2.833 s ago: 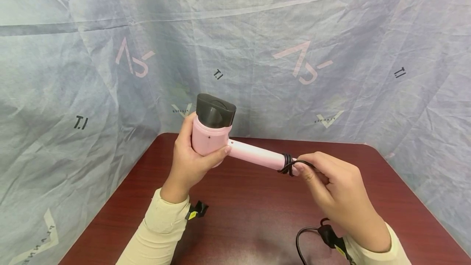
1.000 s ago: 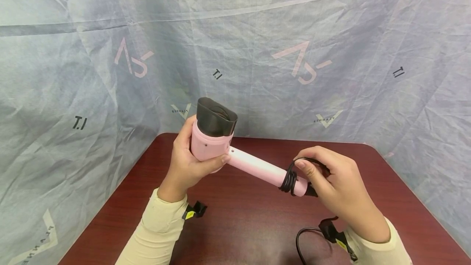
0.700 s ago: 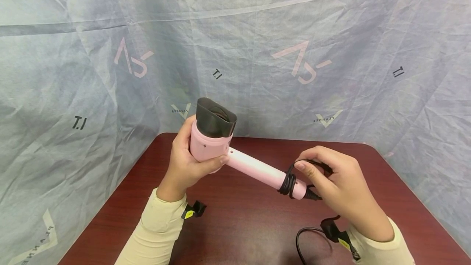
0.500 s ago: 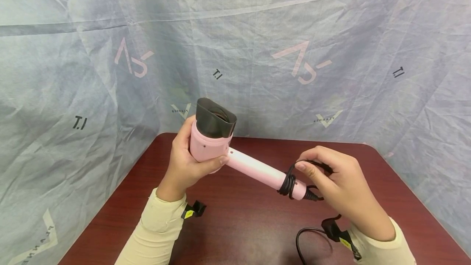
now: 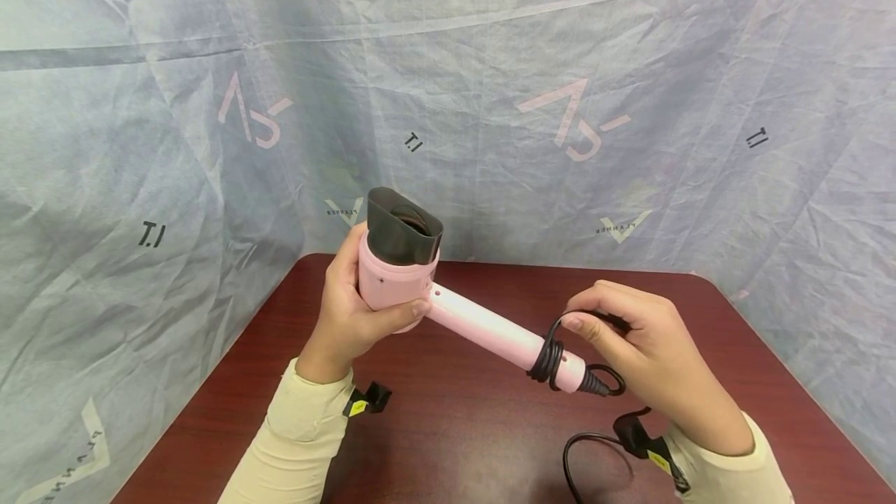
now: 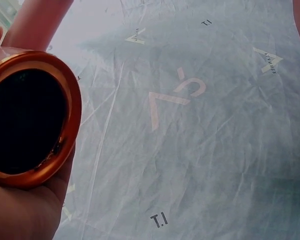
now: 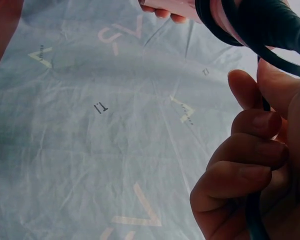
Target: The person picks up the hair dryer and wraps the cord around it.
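Left-hand grip (image 5: 346,317) wrapped around the head of the pink hair dryer (image 5: 483,329), thumb lying along the near side by the handle; right-hand grip (image 5: 644,344) pinching the black cord (image 5: 546,364) between thumb and forefinger, the other fingers curled in. And the dryer's up in the air above the tabletop (image 5: 455,418), black nozzle (image 5: 400,238) pointing up, handle slanting down towards the right hand! Several turns of cord circle the handle near its end, a small loop bends off the tip, and a longer length curves below the right wrist. The left wrist view gives us a coppery rim (image 6: 74,110) round a dark opening. Cream sleeves (image 5: 287,442) on both arms, and behind it all, creased grey printed fabric (image 5: 476,162).
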`<state>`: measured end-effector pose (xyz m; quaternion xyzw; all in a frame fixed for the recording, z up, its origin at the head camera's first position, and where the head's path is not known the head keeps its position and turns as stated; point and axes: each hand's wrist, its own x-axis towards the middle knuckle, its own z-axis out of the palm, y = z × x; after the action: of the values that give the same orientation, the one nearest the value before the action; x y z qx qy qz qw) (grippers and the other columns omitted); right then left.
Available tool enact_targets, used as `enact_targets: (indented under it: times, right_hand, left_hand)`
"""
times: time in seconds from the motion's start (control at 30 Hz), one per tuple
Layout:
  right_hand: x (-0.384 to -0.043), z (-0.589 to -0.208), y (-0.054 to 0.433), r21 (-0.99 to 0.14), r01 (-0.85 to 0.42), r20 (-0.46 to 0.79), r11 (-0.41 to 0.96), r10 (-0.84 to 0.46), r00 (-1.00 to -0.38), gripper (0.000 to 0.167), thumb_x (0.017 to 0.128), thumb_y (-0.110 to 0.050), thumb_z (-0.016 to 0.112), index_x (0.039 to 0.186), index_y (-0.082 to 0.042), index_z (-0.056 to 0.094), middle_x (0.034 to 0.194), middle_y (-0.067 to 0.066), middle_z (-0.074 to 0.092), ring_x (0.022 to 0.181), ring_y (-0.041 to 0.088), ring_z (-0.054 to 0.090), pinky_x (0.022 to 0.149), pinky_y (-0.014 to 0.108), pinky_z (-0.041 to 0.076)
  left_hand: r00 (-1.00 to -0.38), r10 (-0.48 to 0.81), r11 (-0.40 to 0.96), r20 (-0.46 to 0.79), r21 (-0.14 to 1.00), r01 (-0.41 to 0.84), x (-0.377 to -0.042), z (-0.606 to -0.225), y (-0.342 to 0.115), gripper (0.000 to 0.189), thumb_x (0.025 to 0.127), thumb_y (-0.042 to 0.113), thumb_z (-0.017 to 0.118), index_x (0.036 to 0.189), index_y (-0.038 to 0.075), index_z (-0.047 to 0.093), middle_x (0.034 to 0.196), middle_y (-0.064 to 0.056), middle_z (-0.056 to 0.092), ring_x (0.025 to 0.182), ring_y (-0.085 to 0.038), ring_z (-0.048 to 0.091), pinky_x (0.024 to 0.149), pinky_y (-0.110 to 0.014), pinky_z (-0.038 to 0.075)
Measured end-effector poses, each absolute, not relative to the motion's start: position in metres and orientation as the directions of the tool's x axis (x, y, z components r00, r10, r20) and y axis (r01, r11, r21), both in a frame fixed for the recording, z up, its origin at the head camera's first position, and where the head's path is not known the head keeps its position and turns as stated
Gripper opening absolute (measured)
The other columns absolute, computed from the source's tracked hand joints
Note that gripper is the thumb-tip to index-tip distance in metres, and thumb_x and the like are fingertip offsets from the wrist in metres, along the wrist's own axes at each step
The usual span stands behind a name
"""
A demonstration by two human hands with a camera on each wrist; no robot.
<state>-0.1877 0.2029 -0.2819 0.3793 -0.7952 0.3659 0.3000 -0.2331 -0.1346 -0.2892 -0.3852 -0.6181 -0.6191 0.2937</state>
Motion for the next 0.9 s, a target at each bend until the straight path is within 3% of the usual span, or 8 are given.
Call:
enact_targets:
  times: [0.3,0.57,0.9]
  right_hand:
    - [-0.1902,-0.2835,0.2028,-0.368,-0.823,0.747,0.433,-0.389,-0.539,0.035,0.087,0.003,0.078,0.097,-0.029,0.071,0.082,-0.016,0.062,0.066,0.000,0.050,0.059,0.018,0.042]
    - [-0.1924,-0.2857,0.2017,-0.431,-0.788,0.698,0.440,-0.392,-0.600,0.031,0.093,0.001,0.072,0.098,-0.029,0.071,0.087,-0.014,0.066,0.071,0.002,0.053,0.063,0.020,0.044]
    - [-0.1972,-0.2917,0.1937,-0.441,-0.788,0.686,0.429,-0.406,-0.604,0.029,0.100,-0.002,0.064,0.098,-0.031,0.070,0.088,-0.016,0.067,0.073,0.002,0.058,0.064,0.019,0.047]
  left_hand:
    - [-0.526,0.110,-0.061,0.843,0.534,0.843,-0.2325,-0.2888,-0.1344,0.082,0.062,-0.002,0.088,0.137,0.003,0.056,0.118,-0.018,0.066,0.103,-0.032,0.065,0.093,-0.037,0.056]
    - [-0.505,0.111,-0.076,0.856,0.514,0.855,-0.2330,-0.2874,-0.1341,0.081,0.065,0.002,0.089,0.138,0.002,0.055,0.120,-0.019,0.065,0.103,-0.033,0.064,0.093,-0.038,0.056]
    - [-0.478,0.076,-0.127,0.875,0.484,0.866,-0.2348,-0.2878,-0.1351,0.077,0.067,0.007,0.091,0.134,-0.005,0.054,0.117,-0.018,0.066,0.100,-0.031,0.064,0.090,-0.037,0.057]
